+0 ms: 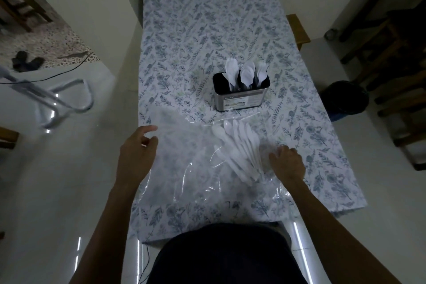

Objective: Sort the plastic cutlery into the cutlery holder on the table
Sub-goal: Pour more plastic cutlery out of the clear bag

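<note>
Spoons [239, 145] lie fanned on a clear bag [184, 168] on the table [184, 18], just left of the right hand [288, 163] — handles toward it, bowls pointing to the holder [241, 92] beyond. Approx. seven loose, count uncertain; holder has 3 filled slots. Right hand's fingers are curled at the handle ends, grip unclear; left hand [138, 152] is relaxed, holding nothing, farther off.

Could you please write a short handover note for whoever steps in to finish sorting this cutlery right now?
Left hand: open, at the left edge of the clear plastic bag, holding nothing.
Right hand: fingers on the plastic beside the handles of the loose white spoons; grip unclear.
Cutlery holder: upright beyond the bag, white cutlery already standing in its compartments.
Done: part of the cutlery is sorted.
Left: the fan of spoons on the floral tablecloth goes into the holder.
</note>
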